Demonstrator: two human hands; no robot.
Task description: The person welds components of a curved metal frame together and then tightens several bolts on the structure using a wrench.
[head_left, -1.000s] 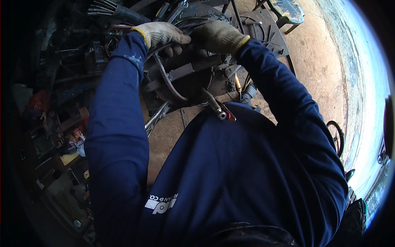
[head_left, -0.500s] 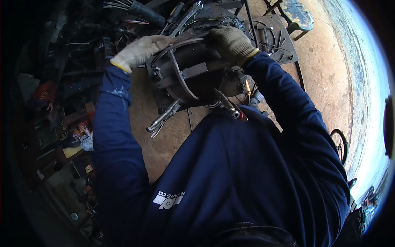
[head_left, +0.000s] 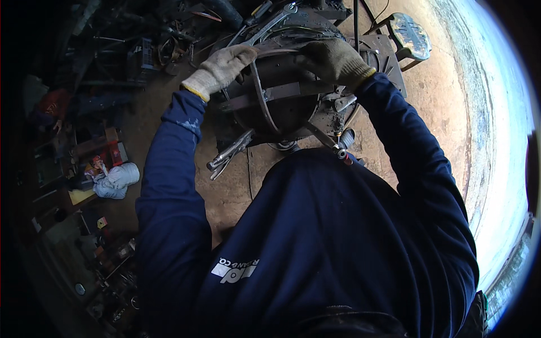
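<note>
Both hands wear pale knitted work gloves with yellow cuffs. My left hand point(head_left: 228, 67) closes around a curved metal strip point(head_left: 260, 93) at the far side of a dark metal assembly. To its right, my right hand point(head_left: 337, 62) grips the same curved metal further along; its fingertips are in shadow. A flat bar point(head_left: 287, 90) crosses behind the strip. Locking pliers point(head_left: 231, 153) hang from the near left edge of the work. Another plier-like tool point(head_left: 327, 138) points toward me at the near right. A large open-end wrench point(head_left: 273, 24) lies just beyond my left hand.
A dark cylinder or frame supports the work on a small metal bench point(head_left: 391, 56). A worn stool point(head_left: 410, 35) stands at the far right. On the left are cluttered metal parts and a person in grey point(head_left: 117, 180). Brown floor point(head_left: 437, 101) extends to the right.
The view has shifted, so the work and both hands sit differently in the picture. My left hand appears further right, nearer my right hand. Both gloves stay on the curved metal.
</note>
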